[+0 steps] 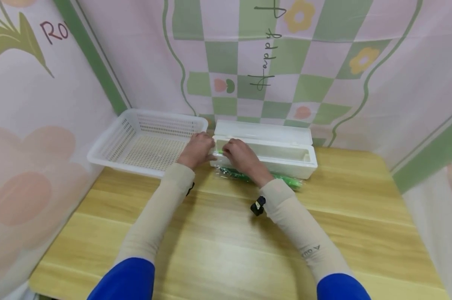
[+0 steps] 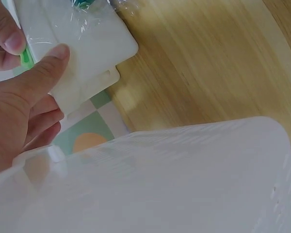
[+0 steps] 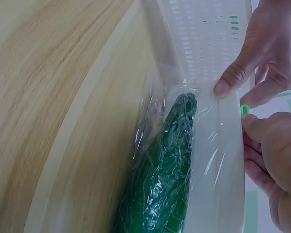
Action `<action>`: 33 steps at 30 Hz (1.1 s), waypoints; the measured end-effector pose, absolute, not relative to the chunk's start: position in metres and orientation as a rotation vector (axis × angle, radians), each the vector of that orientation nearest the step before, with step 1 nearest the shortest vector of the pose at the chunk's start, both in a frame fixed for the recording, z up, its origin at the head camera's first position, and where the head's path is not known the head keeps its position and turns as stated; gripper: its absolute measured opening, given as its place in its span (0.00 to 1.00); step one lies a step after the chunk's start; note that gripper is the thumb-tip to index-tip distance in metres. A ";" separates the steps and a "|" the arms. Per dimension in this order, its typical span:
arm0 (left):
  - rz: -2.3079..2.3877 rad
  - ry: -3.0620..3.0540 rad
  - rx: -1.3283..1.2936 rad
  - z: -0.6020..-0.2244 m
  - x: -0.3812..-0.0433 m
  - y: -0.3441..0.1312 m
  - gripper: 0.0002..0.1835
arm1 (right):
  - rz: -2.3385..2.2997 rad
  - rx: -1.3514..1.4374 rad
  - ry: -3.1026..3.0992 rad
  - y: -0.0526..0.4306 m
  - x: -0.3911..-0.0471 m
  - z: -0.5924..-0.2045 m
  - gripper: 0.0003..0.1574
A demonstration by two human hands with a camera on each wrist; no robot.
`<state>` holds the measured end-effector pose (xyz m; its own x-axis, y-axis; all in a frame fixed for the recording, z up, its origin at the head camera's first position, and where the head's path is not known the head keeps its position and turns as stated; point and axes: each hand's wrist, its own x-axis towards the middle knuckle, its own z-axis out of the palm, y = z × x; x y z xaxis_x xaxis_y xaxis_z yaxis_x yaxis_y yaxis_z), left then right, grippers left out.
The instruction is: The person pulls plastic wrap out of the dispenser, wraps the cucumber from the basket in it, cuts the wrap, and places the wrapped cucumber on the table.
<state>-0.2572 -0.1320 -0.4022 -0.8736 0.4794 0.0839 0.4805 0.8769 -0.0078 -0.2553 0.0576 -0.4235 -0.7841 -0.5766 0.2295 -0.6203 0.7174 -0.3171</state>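
Note:
A long white plastic box (image 1: pixel 286 168), its lid (image 1: pixel 263 132) tipped back, stands near the back of the table. My left hand (image 1: pixel 197 151) grips its left end, thumb (image 3: pixel 224 87) against the front wall and other fingers behind. With fingertips at the front rim, my right hand (image 1: pixel 242 157) pinches a small bright green plastic piece (image 3: pixel 244 110), which also shows in the left wrist view. Clear plastic film (image 3: pixel 160 82) hangs around a dark green cucumber (image 3: pixel 160 184) lying along the box's front. In the head view, my right wrist hides the cucumber's middle.
Left of the box sits a white slotted basket (image 1: pixel 113 164), its right rim close to my left hand. Behind both hangs a patterned cloth (image 1: pixel 222 58). The wooden table (image 1: pixel 226 250) extends toward me and to the right.

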 end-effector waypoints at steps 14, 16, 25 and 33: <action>-0.046 -3.027 -0.703 -0.398 -0.255 -0.129 0.19 | 0.492 0.978 -2.836 0.113 -0.248 -0.414 0.10; -0.056 -3.033 -0.709 -0.398 -0.255 -0.129 0.19 | 0.470 0.971 -2.850 0.128 -0.245 -0.413 0.10; -0.087 -3.030 -0.720 -0.398 -0.255 -0.128 0.20 | 0.439 0.956 -2.815 0.222 -0.229 -0.408 0.08; -0.069 -3.033 -0.727 -0.397 -0.255 -0.126 0.18 | 0.238 0.952 -2.621 0.304 -0.212 -0.411 0.06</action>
<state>-0.2551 -0.1265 -0.3972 -0.8911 0.4527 0.0311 0.4537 0.8904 0.0380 -0.2115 0.3035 -0.4108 -0.7169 -0.5901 0.3712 -0.6473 0.7612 -0.0401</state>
